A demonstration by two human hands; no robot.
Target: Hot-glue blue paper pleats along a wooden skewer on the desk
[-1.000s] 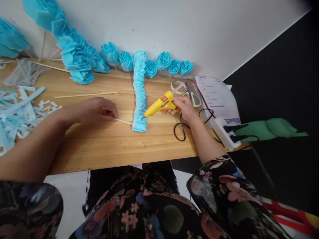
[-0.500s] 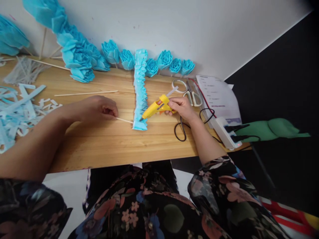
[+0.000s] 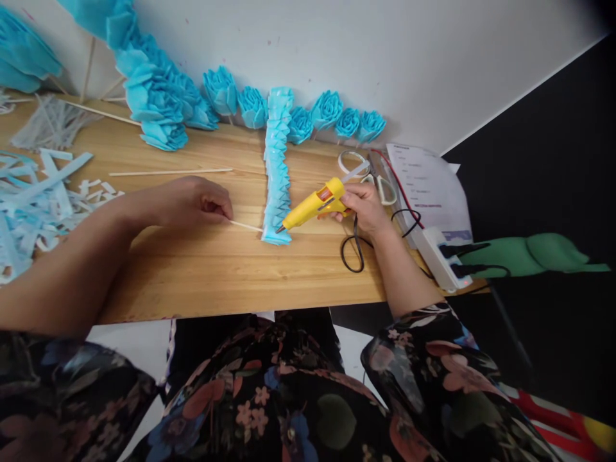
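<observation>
Creeping toward the near end of the pleated blue strip (image 3: pixel 278 173), the yellow glue gun (image 3: pixel 312 206) is now holding its nozzle closer to that end than in the earlier frame. The right hand (image 3: pixel 362 205) is gripping the gun by its handle, fingers curling around it, and is aiming the nozzle left and down over the strip; whether the tip is actually touching the material is proving hard to tell at this size. The strip itself is lying near to far across the middle of the wooden table (image 3: pixel 216 282), its far end reaching the row of blue flowers (image 3: pixel 253 108). On the left, the left hand (image 3: pixel 199 202) is pinching a thin wooden stick (image 3: pixel 246 226), whose right end is meeting the strip's left edge by the near end. Another stick (image 3: pixel 171 172) is lying just beyond that hand, and pale blue scraps (image 3: pixel 22 205) are spreading farther left. Scissors (image 3: pixel 371 172) are resting just beyond the right hand, while a white power strip (image 3: pixel 439 258) is sitting at the right.
</observation>
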